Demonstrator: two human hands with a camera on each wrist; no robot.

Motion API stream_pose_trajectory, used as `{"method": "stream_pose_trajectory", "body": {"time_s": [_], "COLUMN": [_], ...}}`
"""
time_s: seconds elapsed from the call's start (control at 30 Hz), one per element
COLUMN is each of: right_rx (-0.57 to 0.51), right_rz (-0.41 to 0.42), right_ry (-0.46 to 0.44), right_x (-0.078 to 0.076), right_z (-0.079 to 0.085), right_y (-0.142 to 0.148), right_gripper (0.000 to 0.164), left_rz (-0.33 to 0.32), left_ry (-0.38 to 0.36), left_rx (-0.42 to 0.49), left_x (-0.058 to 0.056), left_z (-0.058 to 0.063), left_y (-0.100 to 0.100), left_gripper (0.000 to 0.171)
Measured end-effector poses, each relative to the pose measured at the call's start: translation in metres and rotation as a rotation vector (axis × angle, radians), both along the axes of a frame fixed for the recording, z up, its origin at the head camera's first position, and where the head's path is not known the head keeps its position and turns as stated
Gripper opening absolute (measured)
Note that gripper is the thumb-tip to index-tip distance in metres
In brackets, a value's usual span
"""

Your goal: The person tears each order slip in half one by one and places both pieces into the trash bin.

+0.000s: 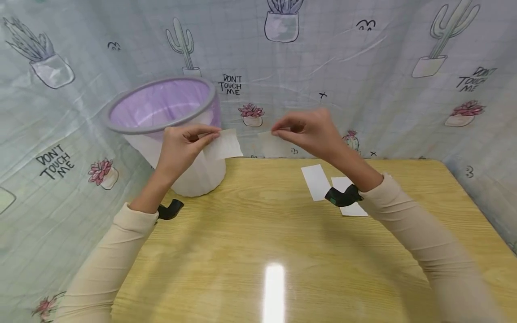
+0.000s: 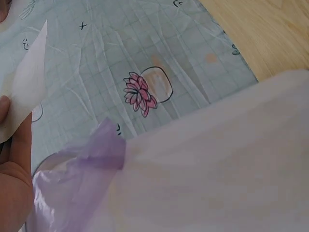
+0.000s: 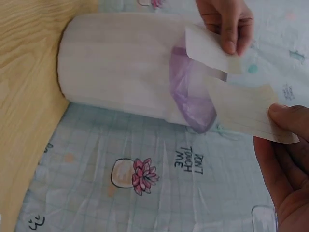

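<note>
Between thumb and fingers, my left hand (image 1: 177,150) pinches a piece of white paper (image 1: 228,146) by its upper edge, in front of the bin's right side. My right hand (image 1: 313,130) pinches a second piece of paper (image 1: 267,144) at its top, raised above the table's far edge. A gap separates the two pieces in the head view. Faint lines cross the right-hand piece (image 3: 246,108) in the right wrist view. The left wrist view catches only part of my left hand (image 2: 14,188) and its paper (image 2: 29,79).
A white bin (image 1: 198,177) with a grey rim and purple liner (image 1: 173,101) stands at the table's back left. Two white slips (image 1: 316,181) lie back right, one partly behind my right wrist. A cactus-print curtain (image 1: 323,54) hangs behind the wooden table (image 1: 226,237).
</note>
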State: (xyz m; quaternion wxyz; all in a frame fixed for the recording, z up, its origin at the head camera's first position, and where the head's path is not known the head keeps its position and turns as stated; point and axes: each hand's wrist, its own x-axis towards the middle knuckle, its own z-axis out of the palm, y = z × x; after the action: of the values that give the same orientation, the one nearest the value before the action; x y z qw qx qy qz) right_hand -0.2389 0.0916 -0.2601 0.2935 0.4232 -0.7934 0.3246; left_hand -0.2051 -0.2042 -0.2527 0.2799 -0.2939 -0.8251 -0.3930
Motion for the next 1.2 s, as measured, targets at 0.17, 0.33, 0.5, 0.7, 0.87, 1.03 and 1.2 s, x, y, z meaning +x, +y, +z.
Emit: {"method": "stream_pose_trajectory", "body": {"time_s": [0.17, 0.33, 0.5, 0.7, 0.87, 1.03, 1.2], "right_rx": [0.135, 0.270, 0.360, 0.409, 0.415, 0.445, 0.469], "right_rz": [0.018, 0.032, 0.028, -0.008, -0.041, -0.028, -0.033], "right_ry": [0.023, -0.017, -0.067, -0.103, -0.094, -0.124, -0.128], "right_x": [-0.003, -0.006, -0.010, -0.015, -0.021, -0.028, -0.034], "right_z": [0.024, 0.054, 0.081, 0.111, 0.128, 0.136, 0.146], "right_y": [-0.011, -0.023, -0.030, -0.041, -0.058, -0.075, -0.094], "right_gripper": [0.006, 0.007, 0.006, 0.009, 0.010, 0.012, 0.014], "left_rz": [0.004, 0.027, 0.099, 0.171, 0.258, 0.307, 0.363], "left_ry": [-0.008, 0.013, 0.037, 0.037, 0.004, -0.079, -0.148], "left_rx": [-0.039, -0.102, -0.162, -0.175, -0.229, -0.230, -0.254], "left_x": [0.004, 0.002, -0.006, -0.005, -0.010, -0.016, -0.023], "left_z": [0.016, 0.030, 0.044, 0.074, 0.093, 0.109, 0.129], "left_y": [-0.005, -0.015, -0.033, -0.046, -0.056, -0.065, -0.072], "left_gripper": [0.011, 0.011, 0.011, 0.011, 0.016, 0.021, 0.027]}}
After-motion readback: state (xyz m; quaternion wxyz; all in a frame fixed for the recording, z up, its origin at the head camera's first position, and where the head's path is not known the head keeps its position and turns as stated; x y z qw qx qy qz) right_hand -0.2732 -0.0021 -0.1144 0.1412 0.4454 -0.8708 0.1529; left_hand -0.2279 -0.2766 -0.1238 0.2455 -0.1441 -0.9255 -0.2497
